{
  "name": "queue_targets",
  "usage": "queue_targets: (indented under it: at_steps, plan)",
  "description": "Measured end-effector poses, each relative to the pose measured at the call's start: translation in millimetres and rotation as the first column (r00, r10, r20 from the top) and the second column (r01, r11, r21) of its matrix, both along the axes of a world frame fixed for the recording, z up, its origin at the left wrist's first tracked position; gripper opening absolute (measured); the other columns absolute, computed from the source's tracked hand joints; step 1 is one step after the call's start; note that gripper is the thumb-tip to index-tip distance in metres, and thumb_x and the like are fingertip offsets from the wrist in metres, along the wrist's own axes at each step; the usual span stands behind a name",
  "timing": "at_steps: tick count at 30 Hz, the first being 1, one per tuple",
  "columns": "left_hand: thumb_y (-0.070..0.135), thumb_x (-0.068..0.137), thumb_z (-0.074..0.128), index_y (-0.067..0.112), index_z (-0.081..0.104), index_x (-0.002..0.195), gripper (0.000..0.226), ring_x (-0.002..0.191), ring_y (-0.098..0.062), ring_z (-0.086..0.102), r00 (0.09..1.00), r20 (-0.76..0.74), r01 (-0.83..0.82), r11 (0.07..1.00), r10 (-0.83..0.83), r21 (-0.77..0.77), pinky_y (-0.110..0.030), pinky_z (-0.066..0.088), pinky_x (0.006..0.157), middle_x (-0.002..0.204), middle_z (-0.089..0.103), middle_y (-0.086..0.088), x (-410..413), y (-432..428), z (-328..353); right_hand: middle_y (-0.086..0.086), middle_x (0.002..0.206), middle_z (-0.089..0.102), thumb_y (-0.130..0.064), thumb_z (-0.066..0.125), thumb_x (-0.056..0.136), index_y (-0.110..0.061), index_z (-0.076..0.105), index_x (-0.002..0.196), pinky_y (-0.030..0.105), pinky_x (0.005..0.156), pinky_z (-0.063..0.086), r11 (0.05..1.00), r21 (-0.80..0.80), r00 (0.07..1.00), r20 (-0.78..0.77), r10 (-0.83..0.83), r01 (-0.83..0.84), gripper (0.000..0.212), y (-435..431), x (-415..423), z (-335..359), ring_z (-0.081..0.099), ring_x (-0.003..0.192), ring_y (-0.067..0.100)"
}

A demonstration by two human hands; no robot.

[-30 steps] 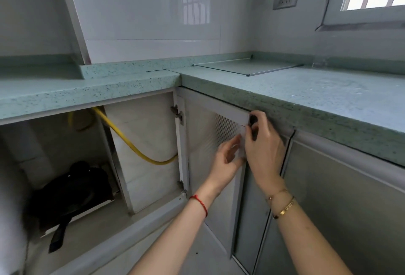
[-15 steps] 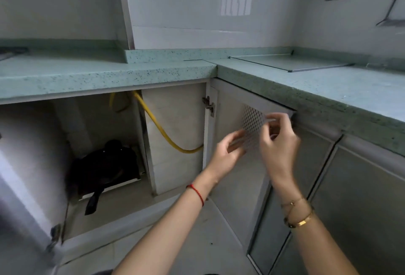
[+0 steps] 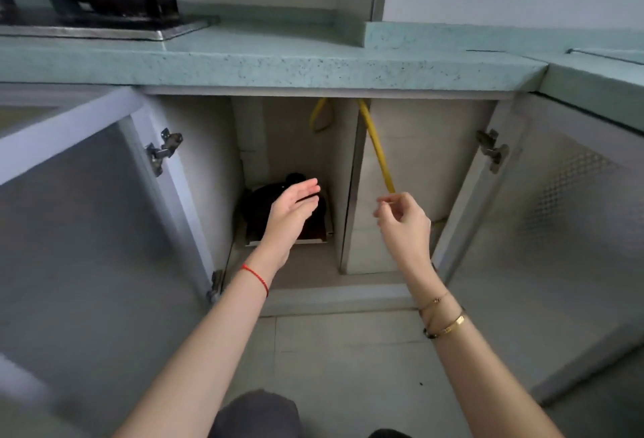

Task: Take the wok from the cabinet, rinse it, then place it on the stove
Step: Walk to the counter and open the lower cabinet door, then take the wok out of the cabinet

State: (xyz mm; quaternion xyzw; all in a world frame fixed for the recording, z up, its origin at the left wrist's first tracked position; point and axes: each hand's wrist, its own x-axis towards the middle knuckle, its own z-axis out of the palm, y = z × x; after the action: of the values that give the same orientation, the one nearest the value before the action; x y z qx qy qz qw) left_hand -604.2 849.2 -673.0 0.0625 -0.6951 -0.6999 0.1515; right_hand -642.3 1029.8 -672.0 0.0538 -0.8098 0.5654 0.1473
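I count one wok, one stove above it, one yellow hose, two open cabinet doors, three hinges, two hands.

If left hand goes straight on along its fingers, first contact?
Most likely the black round wok low in the open cabinet: the left hand, fingers straight, points at it. Nothing shows between, though depth is unclear from one view.

The right hand let go of the right door. The left hand reached toward the wok.
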Motion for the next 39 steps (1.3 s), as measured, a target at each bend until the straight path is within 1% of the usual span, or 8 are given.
queue_targets:
  at_steps: [2,5,9,18,25,32,36,39]
  plan:
    - [0.008,0.096,0.053,0.017,0.056,0.135,0.040,0.125,-0.013,0.056,0.997,0.030,-0.074,0.997,0.075,-0.008,-0.037,0.043,0.109,0.131,0.062,0.001,-0.9,-28.5,-13.5,0.005,0.089,0.073,-0.016,0.053,0.095,-0.013,0.067,0.100,0.034,0.079,0.056,0.997,-0.017,0.995,0.070,0.076,-0.074,0.016,-27.5,-11.2,-14.5,0.069,0.087,0.021]
    - [0.007,0.095,0.053,0.019,0.058,0.133,0.040,0.124,-0.013,0.057,0.981,0.087,-0.173,0.985,0.174,-0.019,-0.037,0.043,0.110,0.128,0.064,0.001,-7.9,-68.6,-37.8,-0.002,0.085,0.073,-0.020,0.051,0.096,-0.017,0.067,0.100,0.032,0.078,0.056,0.982,-0.027,0.961,0.205,0.186,-0.185,0.017,-72.2,-32.9,-43.6,0.069,0.088,0.020]
    - [0.002,0.094,0.053,0.012,0.059,0.131,0.039,0.125,-0.020,0.056,0.957,0.171,-0.235,0.972,0.235,-0.025,-0.039,0.041,0.111,0.128,0.064,-0.007,-25.2,-108.2,-71.8,0.000,0.084,0.073,-0.021,0.050,0.096,-0.017,0.069,0.093,0.047,0.093,0.056,0.962,-0.063,0.864,0.426,0.268,-0.267,0.019,-124.8,-62.2,-86.1,0.069,0.094,0.028]
    - [0.002,0.093,0.054,0.010,0.059,0.131,0.039,0.126,-0.020,0.055,0.885,0.405,-0.233,0.971,0.231,-0.045,-0.031,0.036,0.111,0.127,0.064,-0.009,-78.1,-157.4,-154.8,0.018,0.119,0.068,-0.029,0.048,0.102,0.001,0.055,0.132,0.045,0.092,0.058,0.952,-0.123,0.595,0.756,0.274,-0.281,0.043,-209.7,-115.6,-190.4,0.066,0.088,0.026]
    - [0.003,0.096,0.050,0.007,0.055,0.133,0.038,0.126,-0.019,0.053,0.836,0.510,-0.187,0.979,0.201,-0.081,-0.028,0.034,0.109,0.131,0.062,-0.010,-111.1,-175.8,-205.6,0.017,0.133,0.060,-0.028,0.044,0.105,0.000,0.045,0.142,0.033,0.083,0.055,0.941,-0.250,0.377,0.868,0.322,-0.228,0.046,-244.6,-138.0,-237.7,0.063,0.117,0.031]
    - [0.015,0.097,0.053,0.012,0.058,0.132,0.036,0.130,-0.021,0.050,0.769,0.602,-0.229,0.972,0.216,-0.056,-0.028,0.036,0.110,0.137,0.057,-0.007,-139.5,-192.9,-245.4,0.016,0.117,0.063,-0.035,0.046,0.104,-0.004,0.053,0.127,0.038,0.093,0.049,0.844,-0.530,0.171,0.827,0.536,-0.082,0.040,-268.1,-156.3,-272.2,0.062,0.110,0.032]
    - [0.028,0.096,0.053,0.010,0.062,0.123,0.034,0.084,-0.022,0.059,0.701,0.691,-0.258,0.966,0.176,0.016,-0.028,0.048,0.063,0.108,0.066,-0.013,-155.3,-193.9,-261.7,0.016,0.090,0.065,-0.036,0.042,0.105,-0.002,0.054,0.121,0.038,0.073,0.054,0.763,-0.634,0.144,0.773,0.618,0.130,0.039,-283.9,-161.6,-279.3,0.064,0.077,0.027]
    - [0.040,0.093,0.054,0.007,0.063,0.104,0.035,0.068,-0.022,0.052,0.647,0.749,-0.269,0.962,0.142,0.050,-0.027,0.039,0.053,0.087,0.061,-0.012,-165.4,-192.1,-271.9,0.018,0.102,0.064,-0.035,0.041,0.106,0.000,0.051,0.136,0.040,0.075,0.053,0.823,-0.562,0.211,0.816,0.538,0.077,0.047,-288.3,-166.5,-286.0,0.063,0.080,0.028]
